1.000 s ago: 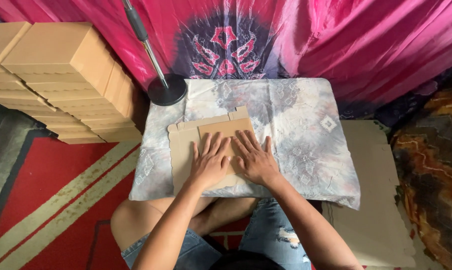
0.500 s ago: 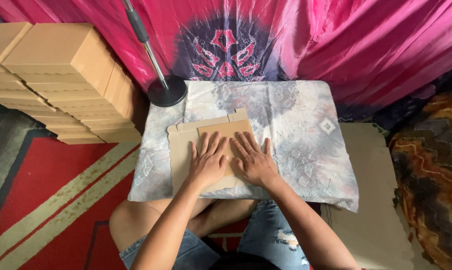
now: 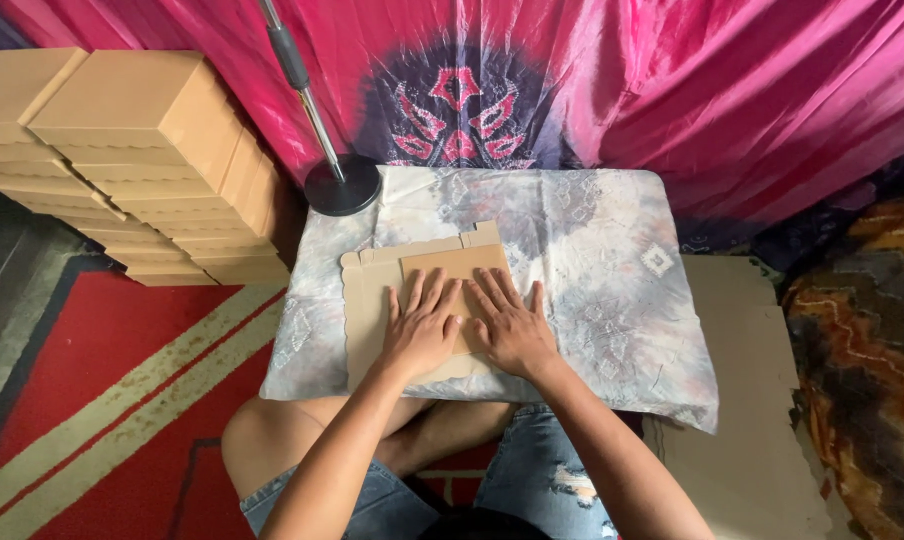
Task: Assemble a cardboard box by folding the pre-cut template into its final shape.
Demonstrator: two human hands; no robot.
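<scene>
We press our left hand (image 3: pixel 420 330) and right hand (image 3: pixel 513 328) flat on a folded cardboard sheet (image 3: pixel 412 290), seemingly a box blank, atop the cloth-covered table (image 3: pixel 612 270).

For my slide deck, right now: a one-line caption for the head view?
Both hands, left hand and right hand, press a flat cardboard blank on a cloth-covered table.

- We hold our left hand (image 3: pixel 419 333) flat, palm down, fingers (image 3: pixel 415 296) spread and pointing away from us.
- Our right hand (image 3: pixel 513 330) lies flat just beside it, fingers likewise splayed forward.
- Both forearms reach out bare from our body, converging toward the hands.
- Neither hand grips anything.
</scene>
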